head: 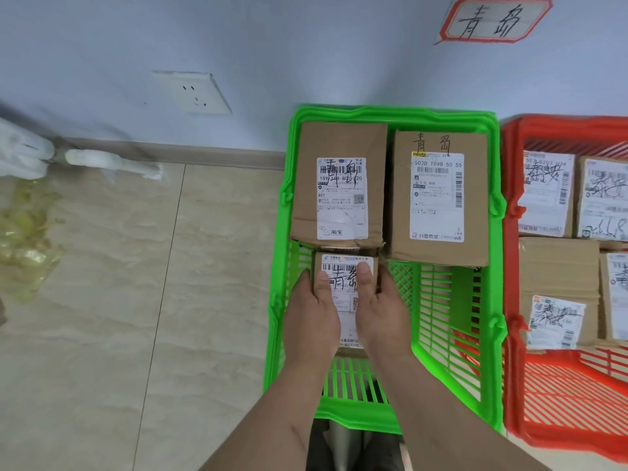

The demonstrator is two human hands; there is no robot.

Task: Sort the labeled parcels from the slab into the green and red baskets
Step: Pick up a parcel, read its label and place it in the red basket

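Both hands grip one small brown cardboard parcel with a white shipping label (345,283) inside the bright green plastic lattice basket (441,334): the left hand (314,314) curls round its left edge with the thumb laid on the label, and the right hand (382,311) curls round its right edge, thumb likewise on top. That parcel sits at the basket's near-left part, its far end touching a larger brown cardboard box with a white label (339,185) at the back left. Just beside that one lies a second large brown box with handwritten characters above its label (438,198), at the back right. To the right stands the red plastic lattice basket (560,419), touching the green one and holding several labelled brown parcels (557,266). Both baskets rest on the beige tiled floor (136,300) against a pale wall with a white socket (197,93) and a red-bordered handwritten sign (492,20).
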